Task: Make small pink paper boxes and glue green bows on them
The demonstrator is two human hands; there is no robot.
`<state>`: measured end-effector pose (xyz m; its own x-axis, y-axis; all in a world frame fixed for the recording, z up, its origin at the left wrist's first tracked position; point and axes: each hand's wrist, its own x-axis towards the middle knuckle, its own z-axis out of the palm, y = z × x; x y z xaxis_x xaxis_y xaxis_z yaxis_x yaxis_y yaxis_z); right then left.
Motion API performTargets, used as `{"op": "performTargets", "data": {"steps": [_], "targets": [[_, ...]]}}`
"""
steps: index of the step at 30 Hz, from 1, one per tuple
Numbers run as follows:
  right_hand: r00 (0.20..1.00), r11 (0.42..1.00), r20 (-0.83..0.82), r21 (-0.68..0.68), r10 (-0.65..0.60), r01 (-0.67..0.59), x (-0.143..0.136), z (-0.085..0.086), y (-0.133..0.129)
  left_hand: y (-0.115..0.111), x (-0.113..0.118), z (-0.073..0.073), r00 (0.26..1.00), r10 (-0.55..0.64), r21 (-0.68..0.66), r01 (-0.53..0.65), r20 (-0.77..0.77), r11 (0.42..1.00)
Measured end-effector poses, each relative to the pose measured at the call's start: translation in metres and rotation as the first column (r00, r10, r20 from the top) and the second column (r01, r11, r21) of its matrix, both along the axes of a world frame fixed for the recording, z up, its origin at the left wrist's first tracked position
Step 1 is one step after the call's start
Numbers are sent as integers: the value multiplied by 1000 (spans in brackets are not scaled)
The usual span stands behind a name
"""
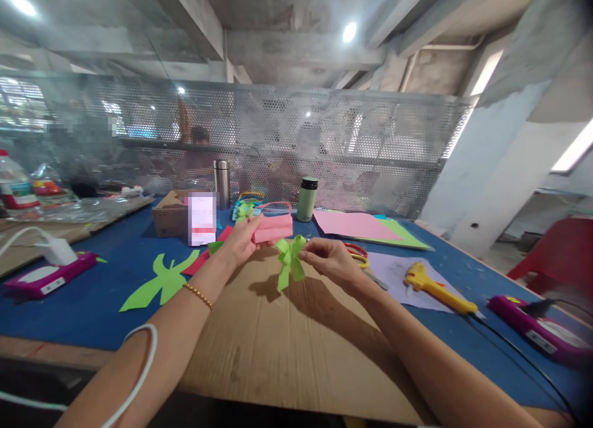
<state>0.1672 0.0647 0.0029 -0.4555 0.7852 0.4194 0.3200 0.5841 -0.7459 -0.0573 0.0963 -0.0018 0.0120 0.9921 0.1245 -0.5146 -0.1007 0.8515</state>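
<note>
My left hand (245, 239) is closed on a small pink paper handbag (274, 228) with a thin looped handle, held up over a sheet of brown cardboard (259, 341). Between the fingertips of my right hand (331, 259) is a light green paper bow (290, 260) with two hanging tails. The bow is just below and to the right of the bag, and its shadow falls on the cardboard. Left of my left forearm lies a green paper cutout (162, 281) in a bow-like shape. Scissors (359, 255) with red and yellow handles sit behind my right hand, partly hidden by it.
A yellow glue gun (435, 289) rests on lilac paper (389, 273) at right, its cord running to a purple power strip (532, 329). Pink sheets (356, 224), a green tumbler (307, 199), a steel flask (222, 184) and a cardboard box (169, 215) stand farther back. Another power strip (55, 276) lies left.
</note>
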Motion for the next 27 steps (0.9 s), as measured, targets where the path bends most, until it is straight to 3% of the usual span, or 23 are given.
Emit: {"op": "performTargets", "data": {"steps": [4,9,20,27], "targets": [[997,997,-58,49,-53,55,1,0,-1,-10,16,-2,990,-137,-23,136,-31,990],[970,967,-110,111,-217,229,-2,-8,1,-18,29,-5,956,-282,-44,280,-84,959],[912,921,-215,99,-349,376,-13,-12,-12,-28,37,1,975,-211,-91,205,-66,975],[888,881,-218,165,-405,442,-17,-17,-9,-26,39,0,962,-270,-71,267,-30,961]]}}
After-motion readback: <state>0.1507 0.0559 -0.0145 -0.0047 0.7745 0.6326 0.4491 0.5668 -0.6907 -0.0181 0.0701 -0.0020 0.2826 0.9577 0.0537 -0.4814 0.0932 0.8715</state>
